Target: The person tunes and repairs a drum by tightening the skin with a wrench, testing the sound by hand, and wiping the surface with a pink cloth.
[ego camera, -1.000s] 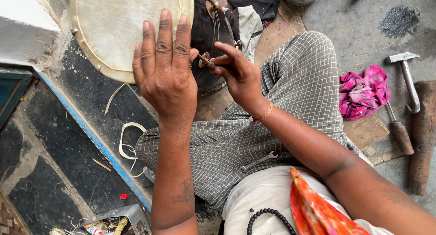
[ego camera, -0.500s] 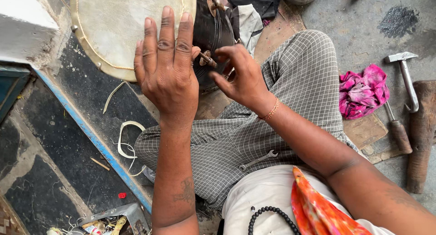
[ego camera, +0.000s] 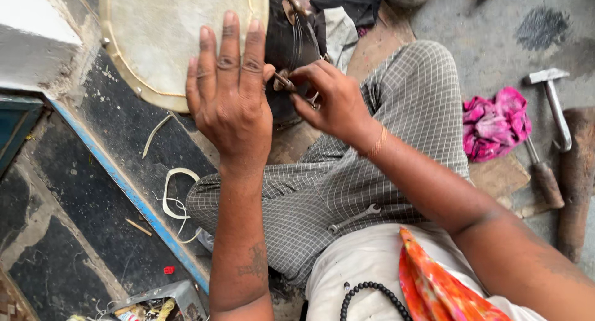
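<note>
Metal tool (ego camera: pixel 284 81), mostly hidden, pinched in right hand (ego camera: pixel 331 104) grip; left hand (ego camera: pixel 230 104) open, fingers spread.

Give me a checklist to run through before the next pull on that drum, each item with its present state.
1. Left hand flat on the drum skin, fingers spread: ok.
2. Right hand pinching the small metal tool at the drum's edge: ok.
3. Tool tip hooked under the lacing: cannot tell, fingers hide it.
4. Drum braced against the knee: ok.
5. Hammer within reach on the floor by the pink cloth: ok.
6. Floor free of loose strips: not ok, they lie by the left forearm.
</note>
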